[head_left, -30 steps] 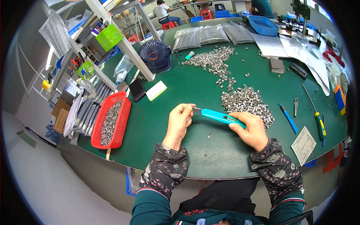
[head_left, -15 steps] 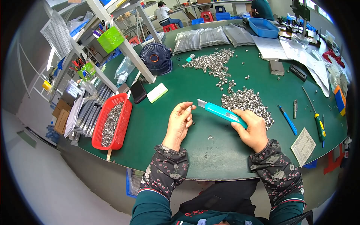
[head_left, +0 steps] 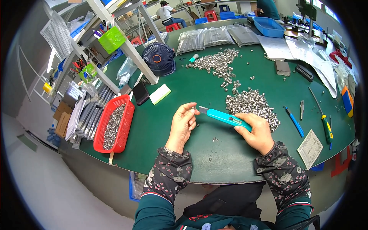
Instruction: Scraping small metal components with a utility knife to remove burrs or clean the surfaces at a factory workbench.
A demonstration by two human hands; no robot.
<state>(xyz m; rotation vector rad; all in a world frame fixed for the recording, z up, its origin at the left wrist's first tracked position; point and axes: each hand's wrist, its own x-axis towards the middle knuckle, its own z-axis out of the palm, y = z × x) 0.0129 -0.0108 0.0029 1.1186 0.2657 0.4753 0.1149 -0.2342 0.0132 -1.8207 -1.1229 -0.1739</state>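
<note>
My right hand [head_left: 256, 131] is closed around the handle of a turquoise utility knife [head_left: 224, 117], its blade out and pointing left. The blade's tip is close to the fingertips of my left hand [head_left: 183, 122]; whether it touches cannot be told. Thumb and forefinger of that hand pinch a small metal ring [head_left: 194, 108], mostly covered by the fingers. Just beyond the knife lies a heap of small metal rings [head_left: 255, 105], with a second pile [head_left: 218, 63] farther back. A few thin shavings [head_left: 215, 140] rest on the green table [head_left: 226, 161] between my forearms.
On the left stand a red basket [head_left: 130, 126] of small metal parts, a phone [head_left: 141, 93] and a dark fan [head_left: 158, 59]. At right lie a blue pen-like tool [head_left: 294, 122], a screwdriver [head_left: 326, 128] and a paper card [head_left: 310, 149]. Two people sit in the background.
The knife has come down and left, bringing its blade nearer the left fingertips, and its handle has turned slightly. The left hand still pinches the ring.
</note>
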